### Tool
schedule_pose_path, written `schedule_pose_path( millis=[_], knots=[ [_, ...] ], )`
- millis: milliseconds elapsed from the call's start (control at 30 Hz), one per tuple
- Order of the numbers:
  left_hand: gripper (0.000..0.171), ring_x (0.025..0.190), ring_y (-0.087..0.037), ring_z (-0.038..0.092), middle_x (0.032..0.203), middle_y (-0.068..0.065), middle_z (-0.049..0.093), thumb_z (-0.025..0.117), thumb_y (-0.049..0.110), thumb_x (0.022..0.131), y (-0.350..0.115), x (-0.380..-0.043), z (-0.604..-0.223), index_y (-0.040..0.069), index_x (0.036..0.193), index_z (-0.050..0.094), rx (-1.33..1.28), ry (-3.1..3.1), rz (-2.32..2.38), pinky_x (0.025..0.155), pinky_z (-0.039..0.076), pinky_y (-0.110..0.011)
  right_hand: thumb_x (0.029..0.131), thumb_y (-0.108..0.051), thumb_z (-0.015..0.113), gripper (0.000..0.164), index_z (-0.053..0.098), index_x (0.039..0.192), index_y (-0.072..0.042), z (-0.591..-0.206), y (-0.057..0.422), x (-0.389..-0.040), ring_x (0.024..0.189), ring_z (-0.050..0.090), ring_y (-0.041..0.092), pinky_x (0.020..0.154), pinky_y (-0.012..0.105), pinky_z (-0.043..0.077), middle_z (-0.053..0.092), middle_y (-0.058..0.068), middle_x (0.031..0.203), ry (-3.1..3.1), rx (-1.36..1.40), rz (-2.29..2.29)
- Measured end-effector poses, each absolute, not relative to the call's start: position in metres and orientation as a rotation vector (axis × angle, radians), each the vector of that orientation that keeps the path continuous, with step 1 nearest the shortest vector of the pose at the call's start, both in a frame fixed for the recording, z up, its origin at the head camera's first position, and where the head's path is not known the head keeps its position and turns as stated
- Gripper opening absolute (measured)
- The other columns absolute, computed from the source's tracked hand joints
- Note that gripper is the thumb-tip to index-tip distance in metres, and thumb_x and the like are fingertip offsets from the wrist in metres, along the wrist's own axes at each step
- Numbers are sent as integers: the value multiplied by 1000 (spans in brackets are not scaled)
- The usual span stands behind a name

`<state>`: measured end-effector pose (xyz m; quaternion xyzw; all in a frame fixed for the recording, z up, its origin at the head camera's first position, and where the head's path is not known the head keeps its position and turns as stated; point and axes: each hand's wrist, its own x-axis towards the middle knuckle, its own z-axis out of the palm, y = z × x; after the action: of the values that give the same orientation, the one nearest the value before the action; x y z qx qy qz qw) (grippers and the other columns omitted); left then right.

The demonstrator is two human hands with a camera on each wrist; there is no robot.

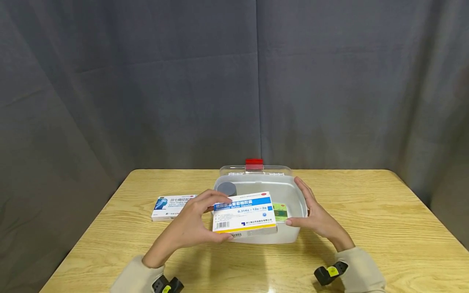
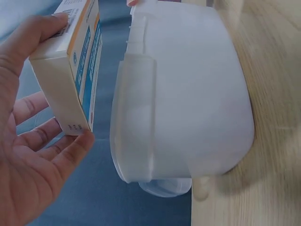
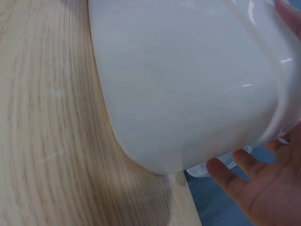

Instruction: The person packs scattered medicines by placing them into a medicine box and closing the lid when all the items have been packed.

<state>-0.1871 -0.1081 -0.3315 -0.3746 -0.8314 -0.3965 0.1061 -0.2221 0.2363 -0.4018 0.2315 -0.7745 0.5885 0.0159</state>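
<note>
My left hand [image 1: 190,226] holds a white medicine box [image 1: 243,213] with blue and yellow bands by its left end, thumb below and fingers above. The box is tilted, in front of and above the opening of a white plastic storage box [image 1: 272,236]. In the left wrist view the medicine box [image 2: 61,80] is apart from the storage box's wall [image 2: 197,94]. My right hand [image 1: 318,219] grips the storage box's right side, thumb at the front rim. Inside lie a green-yellow packet [image 1: 281,211] and a round grey-topped item [image 1: 227,188], both partly hidden.
A second white medicine box [image 1: 168,207] with a blue picture lies on the wooden table [image 1: 121,240], left of the storage box. The clear lid [image 1: 272,169] with a red latch [image 1: 254,163] stands open behind. A grey curtain [image 1: 183,101] hangs beyond the table.
</note>
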Motion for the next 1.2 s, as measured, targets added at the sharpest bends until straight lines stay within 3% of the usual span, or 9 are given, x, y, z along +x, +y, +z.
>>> schedule_pose_path(
  millis=[400,933,1200],
  knots=[
    [62,108,-18,57,122,2,56,92,22,62,-86,-209,-325,12,117,65,-1135,-2460,-1245,89,51,-29,76,-8,80,114,0,156,-14,-402,239,-222,124,32,48,90,60,43,9,20,153,-2388,745,1879],
    [65,115,-21,50,131,-3,52,91,23,64,-66,-234,-321,11,121,63,-1072,-2596,-1220,92,49,-29,76,-9,81,114,0,157,-16,-402,238,-222,130,26,46,94,59,39,0,18,157,-2405,753,1855],
    [68,122,-28,45,138,-10,48,91,24,64,-55,-238,-322,10,124,62,-1025,-2661,-1161,93,50,-36,77,-9,81,114,0,157,-20,-403,238,-223,131,25,45,94,57,41,-3,16,158,-2403,765,1859]
  ],
)
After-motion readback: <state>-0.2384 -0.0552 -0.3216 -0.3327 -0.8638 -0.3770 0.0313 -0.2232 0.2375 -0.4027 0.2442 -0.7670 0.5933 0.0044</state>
